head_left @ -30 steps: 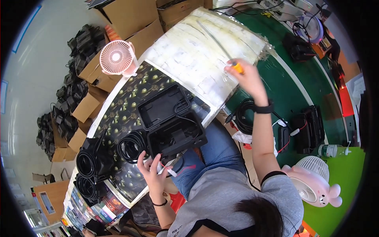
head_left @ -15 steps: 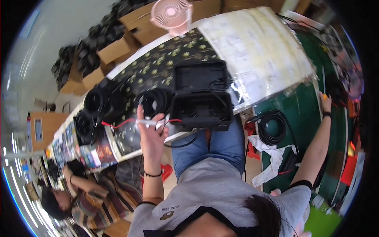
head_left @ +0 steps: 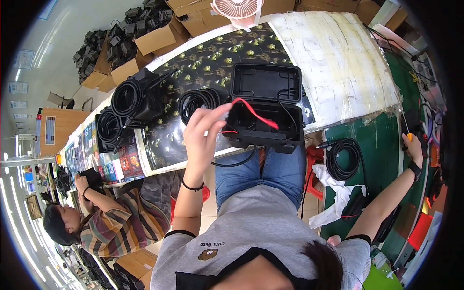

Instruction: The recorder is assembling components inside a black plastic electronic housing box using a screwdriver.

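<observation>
My left hand (head_left: 203,135) is raised at the near left corner of an open black plastic box (head_left: 266,137). Its thumb and fingers close on a red wire (head_left: 251,112), whose loose end arcs right over the box. Something small and whitish shows at the fingertips, too blurred to name. The hinged lid (head_left: 267,83) lies back on the far side, and a black cable runs inside. Far to the right, my right hand (head_left: 413,149) is closed around a screwdriver (head_left: 409,136) with an orange handle, its thin shaft pointing away from me.
Coiled black cables (head_left: 198,105) lie left of the box, with more coils on black boxes (head_left: 145,99) farther left. A cable coil (head_left: 344,159) and a white cloth (head_left: 333,195) rest on the green bench. A pink fan (head_left: 239,10) stands behind. Another person (head_left: 116,217) works at left.
My left hand has turned and shifted right, and the wire's loose end now swings out over the box instead of leftward. My right hand has moved down a little with the screwdriver.
</observation>
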Demonstrator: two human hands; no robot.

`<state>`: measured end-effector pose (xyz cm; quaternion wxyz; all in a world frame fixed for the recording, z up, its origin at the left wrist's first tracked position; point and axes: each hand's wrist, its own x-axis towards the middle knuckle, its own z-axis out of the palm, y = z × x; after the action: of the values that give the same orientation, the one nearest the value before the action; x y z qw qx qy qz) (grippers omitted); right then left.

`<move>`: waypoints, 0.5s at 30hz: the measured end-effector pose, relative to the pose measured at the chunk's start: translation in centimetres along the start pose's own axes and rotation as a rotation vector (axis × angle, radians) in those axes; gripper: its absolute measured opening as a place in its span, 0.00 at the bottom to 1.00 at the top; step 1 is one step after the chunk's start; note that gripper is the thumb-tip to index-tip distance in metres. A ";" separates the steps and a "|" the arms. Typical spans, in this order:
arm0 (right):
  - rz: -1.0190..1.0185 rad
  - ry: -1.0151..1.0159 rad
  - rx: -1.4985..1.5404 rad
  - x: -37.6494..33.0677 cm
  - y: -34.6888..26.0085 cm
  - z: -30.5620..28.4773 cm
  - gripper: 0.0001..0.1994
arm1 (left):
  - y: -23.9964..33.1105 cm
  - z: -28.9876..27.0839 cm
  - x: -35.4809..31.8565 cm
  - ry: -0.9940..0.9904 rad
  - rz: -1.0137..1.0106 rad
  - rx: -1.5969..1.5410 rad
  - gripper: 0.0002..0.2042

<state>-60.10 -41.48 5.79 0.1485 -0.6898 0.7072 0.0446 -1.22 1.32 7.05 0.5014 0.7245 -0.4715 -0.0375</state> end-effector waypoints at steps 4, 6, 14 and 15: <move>-0.066 -0.160 0.129 -9.1 -9.7 -2.7 0.16 | 1.0 0.6 1.3 -0.174 0.268 0.362 0.18; -0.191 -0.143 0.164 -12.3 -12.8 -3.1 0.14 | 1.2 1.1 2.0 -0.311 0.320 0.432 0.14; -0.875 0.054 0.209 -17.0 -26.0 -1.7 0.13 | 1.7 3.7 3.1 -0.688 0.310 0.079 0.25; -0.903 0.020 0.255 -17.2 -28.4 -0.6 0.14 | 1.9 3.6 2.5 -0.726 0.351 0.119 0.28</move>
<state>-32.05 -26.37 15.04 0.2301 -0.9050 0.3376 -0.1184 -2.96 -3.09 7.74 0.2586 0.6006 -0.7356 -0.1773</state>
